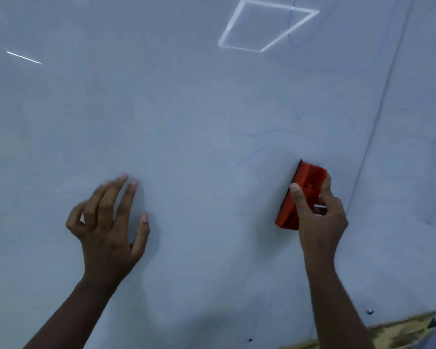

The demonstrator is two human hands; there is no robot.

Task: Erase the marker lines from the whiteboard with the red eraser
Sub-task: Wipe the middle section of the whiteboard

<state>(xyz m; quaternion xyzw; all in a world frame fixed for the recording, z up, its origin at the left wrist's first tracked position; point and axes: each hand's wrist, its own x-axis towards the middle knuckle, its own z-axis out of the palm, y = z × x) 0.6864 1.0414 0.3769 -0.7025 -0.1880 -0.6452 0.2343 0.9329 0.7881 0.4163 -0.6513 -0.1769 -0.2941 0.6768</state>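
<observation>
The whiteboard (186, 109) fills nearly the whole view. Faint blue marker lines (267, 133) wander across its right half, and more pale ones run up toward the top right. My right hand (317, 217) grips the red eraser (302, 190), which is pressed edge-on against the board just below those lines; its dark felt strip faces the surface. My left hand (111, 222) is at the lower left, fingers spread, fingertips on or very near the board, holding nothing.
A seam (378, 117) runs down the board on the right, with another panel beyond it. A ceiling light reflects as a bright square (267, 26) at the top. A speckled wooden strip (398, 333) borders the board's bottom right corner.
</observation>
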